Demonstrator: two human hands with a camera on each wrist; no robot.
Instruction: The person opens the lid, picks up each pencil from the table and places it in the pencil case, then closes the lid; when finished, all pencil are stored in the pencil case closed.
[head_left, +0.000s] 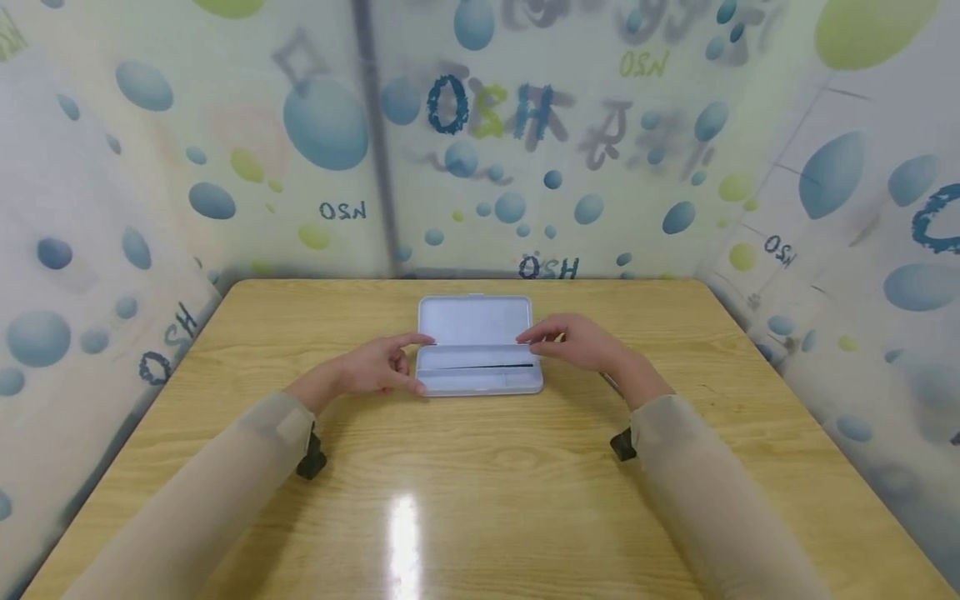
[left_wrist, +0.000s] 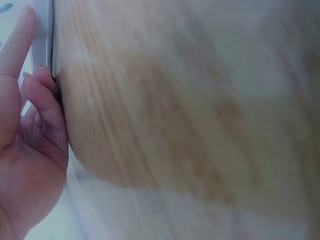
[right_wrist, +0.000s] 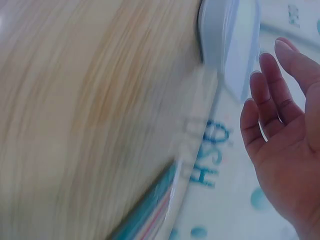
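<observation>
On the wooden table point(head_left: 480, 467), our left hand point(head_left: 367, 367) gripped the open pencil case point(head_left: 480, 392) at its left; our right hand point(head_left: 579, 340), loose-fingered by the hinge point(head_left: 474, 345), could nudge the lid point(head_left: 474, 321) down onto fingertips point(head_left: 522, 337).

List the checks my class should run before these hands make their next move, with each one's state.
1. Case resting on the table: ok.
2. Lid open: ok, folded back from the case.
3. Left hand holding the case: ok, at its left end.
4. Right hand touching the case: cannot tell; it overlaps the right end in the head view.
5. Striped item in the case: not ok, it lies outside.
6. Dark strip in the case being a pencil: cannot tell, too small.
</observation>
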